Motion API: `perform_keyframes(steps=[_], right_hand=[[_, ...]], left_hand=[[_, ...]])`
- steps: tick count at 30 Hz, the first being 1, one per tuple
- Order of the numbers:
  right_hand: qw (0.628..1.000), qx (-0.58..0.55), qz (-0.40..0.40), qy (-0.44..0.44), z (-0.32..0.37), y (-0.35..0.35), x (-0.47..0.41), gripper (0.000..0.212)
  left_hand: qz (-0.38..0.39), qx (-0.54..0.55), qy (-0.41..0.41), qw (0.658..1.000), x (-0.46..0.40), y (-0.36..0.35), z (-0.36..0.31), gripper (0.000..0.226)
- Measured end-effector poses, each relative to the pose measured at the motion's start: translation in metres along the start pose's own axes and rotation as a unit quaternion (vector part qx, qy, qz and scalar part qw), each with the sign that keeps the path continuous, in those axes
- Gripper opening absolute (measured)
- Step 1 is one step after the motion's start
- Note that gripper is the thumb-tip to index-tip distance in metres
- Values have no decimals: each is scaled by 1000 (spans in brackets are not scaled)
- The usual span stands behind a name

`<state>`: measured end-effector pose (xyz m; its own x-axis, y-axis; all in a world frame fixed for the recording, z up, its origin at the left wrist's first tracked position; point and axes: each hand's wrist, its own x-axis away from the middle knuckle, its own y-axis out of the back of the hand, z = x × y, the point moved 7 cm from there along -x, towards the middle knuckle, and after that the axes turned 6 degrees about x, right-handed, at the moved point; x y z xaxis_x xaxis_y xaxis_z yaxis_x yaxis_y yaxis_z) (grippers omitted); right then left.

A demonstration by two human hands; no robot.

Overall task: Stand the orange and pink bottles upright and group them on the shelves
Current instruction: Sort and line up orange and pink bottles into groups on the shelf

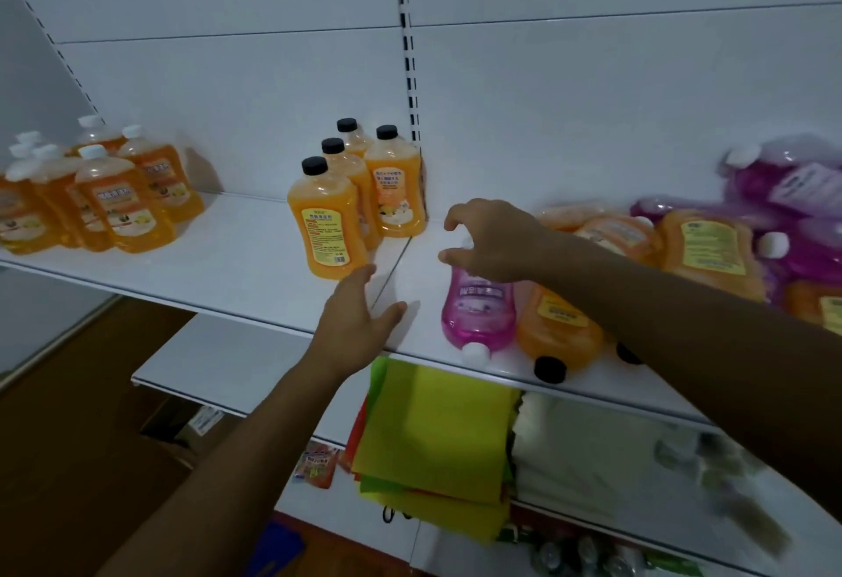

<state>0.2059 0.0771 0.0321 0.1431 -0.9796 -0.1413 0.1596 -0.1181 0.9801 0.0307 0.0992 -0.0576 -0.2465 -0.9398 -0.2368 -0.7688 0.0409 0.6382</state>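
A white shelf [255, 271] runs across at chest height. At its far left stands a cluster of orange bottles with white caps [123, 198], all upright. Near the middle, four orange bottles with black caps [326, 221] stand upright in a tight group beside the slotted upright [410, 75] of the back wall.

The right hand [492, 241] hangs over the bottom end of a pink bottle [478, 307], fingers curled and spread wide, thumb below; I cannot tell whether it touches the bottle. That pink bottle lies flat, its white cap pointing at the near edge of the shelf. Just right of it, touching, lies an orange bottle [558, 330] with its black cap over the near edge.

The left hand [360, 317] rests at the near edge of the shelf, fingers straight and loosely apart, holding nothing, just near of the front black-capped bottle.

Further right is a heap [711, 248] of lying orange and pink bottles, blurred, the pink ones piled at the far right.

On the lower shelf [218, 371] sit a stack of yellow-green cloths [433, 430] and, right of it, folded white material [583, 453].
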Motion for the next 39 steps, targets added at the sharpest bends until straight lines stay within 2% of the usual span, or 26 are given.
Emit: perform_keyframes(steps=[6,11,18,23,28,31,33,35,37,39], right_hand=[[994,87,55,21,0,-8,36,56],[979,170,102,47,9,-19,48,66],[956,238,159,70,5,-39,49,84],[946,286,136,73,9,-53,48,85],[952,276,108,74,15,-55,56,77],[970,219,83,63,14,-53,64,76],[991,113,51,41,16,-47,68,74],[999,-29,-9,22,19,-37,70,72],[983,-176,-51,-17,19,-26,74,67],[945,-314,-69,-54,17,-17,78,55]], left_hand=[[92,30,-32,995,-1,-41,-36,62],[124,52,-40,990,-31,-51,-39,51],[190,107,-49,975,-73,-79,-44,53],[228,118,-103,961,-79,-98,-45,47],[195,157,-130,959,-85,-97,-37,43],[180,258,-92,945,-83,-83,-30,32],[174,308,-66,933,-80,-68,-28,23],[177,336,-54,923,-74,-51,-24,23],[203,328,-62,920,-64,-39,-21,31],[245,332,-47,910,-49,-35,-16,34]])
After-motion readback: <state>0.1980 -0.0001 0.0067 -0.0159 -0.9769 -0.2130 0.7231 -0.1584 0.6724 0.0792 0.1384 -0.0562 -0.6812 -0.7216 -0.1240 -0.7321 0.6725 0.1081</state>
